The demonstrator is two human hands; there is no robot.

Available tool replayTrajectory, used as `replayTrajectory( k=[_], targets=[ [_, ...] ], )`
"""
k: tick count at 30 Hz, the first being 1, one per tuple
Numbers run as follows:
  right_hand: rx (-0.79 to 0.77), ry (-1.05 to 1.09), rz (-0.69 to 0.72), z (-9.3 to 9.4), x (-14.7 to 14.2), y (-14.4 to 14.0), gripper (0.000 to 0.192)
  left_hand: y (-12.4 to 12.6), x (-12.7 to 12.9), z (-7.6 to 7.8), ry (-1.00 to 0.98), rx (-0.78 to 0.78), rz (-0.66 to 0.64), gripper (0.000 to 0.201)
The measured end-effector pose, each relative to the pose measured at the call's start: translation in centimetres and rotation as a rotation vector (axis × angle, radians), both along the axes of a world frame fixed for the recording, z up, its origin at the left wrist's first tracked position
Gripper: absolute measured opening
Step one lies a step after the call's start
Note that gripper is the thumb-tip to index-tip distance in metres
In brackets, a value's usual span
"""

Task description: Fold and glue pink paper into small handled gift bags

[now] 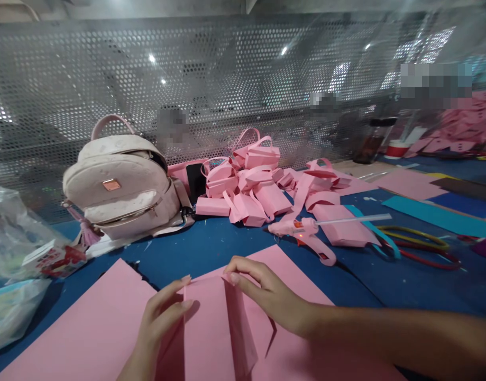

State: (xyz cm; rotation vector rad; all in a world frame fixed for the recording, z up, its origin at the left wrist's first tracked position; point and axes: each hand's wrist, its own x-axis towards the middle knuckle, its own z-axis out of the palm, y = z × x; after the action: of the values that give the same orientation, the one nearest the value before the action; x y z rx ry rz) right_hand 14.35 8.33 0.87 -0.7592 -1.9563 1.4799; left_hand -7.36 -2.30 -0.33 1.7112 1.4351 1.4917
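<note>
A folded piece of pink paper (208, 323), creased into a long panel with a raised flap on its right, stands between my two hands. My left hand (161, 312) grips the panel's left edge near its top, thumb and fingers closed on it. At the top right corner, my right hand (266, 293) pinches the paper between thumb and fingers. Large flat pink sheets (84, 323) lie beneath and to the left. Beyond my right hand rests a pink glue gun (306, 233) with a clear glue stick in its back and a small lit light.
A pale backpack (119, 185) stands at the back left, beside plastic bags (16, 238) and a small printed box (54, 259). Several small pink paper bags (262, 185) are heaped at the back. Coloured bands (417, 243), a blue strip (437, 211) and a cup (396, 150) are on the right.
</note>
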Motion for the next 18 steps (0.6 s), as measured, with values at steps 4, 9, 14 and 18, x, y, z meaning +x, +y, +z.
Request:
replayTrajectory(
  k=[4,9,14,18],
  targets=[
    [-0.067,0.012,-0.003,-0.1,0.1,0.2,0.03,0.0,0.0,0.1,0.008,-0.009,0.021,0.035],
    [-0.099,0.067,-0.045,-0.6,0.0,0.5,0.021,0.0,-0.2,-0.1,-0.005,0.005,0.049,0.033],
    [-0.137,0.192,-0.073,-1.1,-0.2,0.8,0.017,0.0,-0.2,-0.1,0.012,0.016,0.007,0.038],
    [-0.153,0.147,-0.107,-1.0,-0.1,0.9,0.02,0.1,0.1,0.1,-0.008,-0.006,0.007,0.03]
  ],
)
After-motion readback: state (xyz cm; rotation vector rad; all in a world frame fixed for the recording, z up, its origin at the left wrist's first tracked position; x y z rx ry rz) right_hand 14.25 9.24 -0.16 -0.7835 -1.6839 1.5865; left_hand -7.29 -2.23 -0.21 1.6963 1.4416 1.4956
